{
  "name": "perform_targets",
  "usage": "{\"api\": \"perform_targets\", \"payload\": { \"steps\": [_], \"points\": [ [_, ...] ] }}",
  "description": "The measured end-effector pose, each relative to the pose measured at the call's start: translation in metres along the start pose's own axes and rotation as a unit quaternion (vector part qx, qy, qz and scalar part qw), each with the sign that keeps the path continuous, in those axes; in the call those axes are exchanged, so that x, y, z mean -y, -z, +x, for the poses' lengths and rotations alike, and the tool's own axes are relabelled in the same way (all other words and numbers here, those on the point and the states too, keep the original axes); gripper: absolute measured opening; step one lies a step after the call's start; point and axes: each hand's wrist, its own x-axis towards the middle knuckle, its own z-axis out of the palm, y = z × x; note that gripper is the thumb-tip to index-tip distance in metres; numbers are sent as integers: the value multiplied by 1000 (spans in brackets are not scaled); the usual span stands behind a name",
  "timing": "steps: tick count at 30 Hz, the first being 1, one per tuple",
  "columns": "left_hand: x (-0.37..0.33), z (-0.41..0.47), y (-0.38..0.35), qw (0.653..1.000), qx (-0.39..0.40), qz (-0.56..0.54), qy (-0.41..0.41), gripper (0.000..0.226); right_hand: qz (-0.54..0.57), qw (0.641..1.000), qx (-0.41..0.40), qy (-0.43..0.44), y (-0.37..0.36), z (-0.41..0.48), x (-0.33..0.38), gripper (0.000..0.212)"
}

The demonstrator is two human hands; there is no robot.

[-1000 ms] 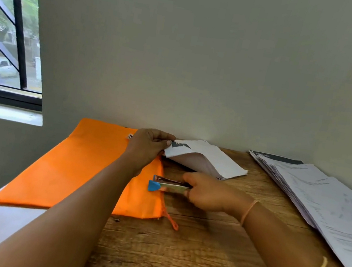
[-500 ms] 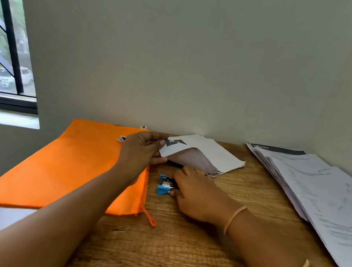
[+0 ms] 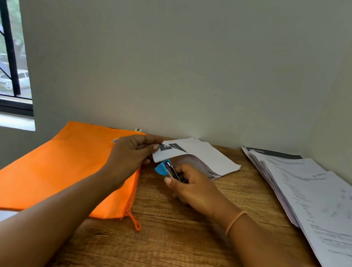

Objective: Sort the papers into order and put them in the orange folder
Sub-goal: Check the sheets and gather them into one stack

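An orange zip folder [image 3: 51,165] lies flat on the left of the wooden table [image 3: 174,259]. My left hand [image 3: 130,156] pinches the near corner of a small bundle of white papers [image 3: 203,155], lifting that corner off the table. My right hand [image 3: 192,188] grips a small blue and metal stapler [image 3: 165,169] and holds its jaw just under the lifted corner. A large fanned stack of printed papers [image 3: 319,205] rests on the right side of the table.
A grey wall closes the back and right of the table. A barred window [image 3: 2,38] is at the far left. The folder's orange zip pull [image 3: 134,221] hangs at its near right corner.
My right hand picked the stapler up from the table and raised it to the paper corner held by my left hand. The view shifted slightly.
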Motion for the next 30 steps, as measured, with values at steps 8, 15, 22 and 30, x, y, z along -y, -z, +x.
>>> {"api": "perform_targets", "payload": {
  "steps": [8,15,22,30],
  "points": [
    [-4,-2,-1,1000,3,1,-15,21,294,952,39,-77,-2,3,-1,14],
    [-8,-4,-7,1000,2,-14,-13,20,417,904,41,-88,0,-1,3,15],
    [-6,1,-4,999,-31,-36,19,18,386,913,44,-126,4,0,2,19],
    [-5,-1,-6,999,-11,-16,37,20,448,884,42,-126,7,-1,2,30]
  ]
}}
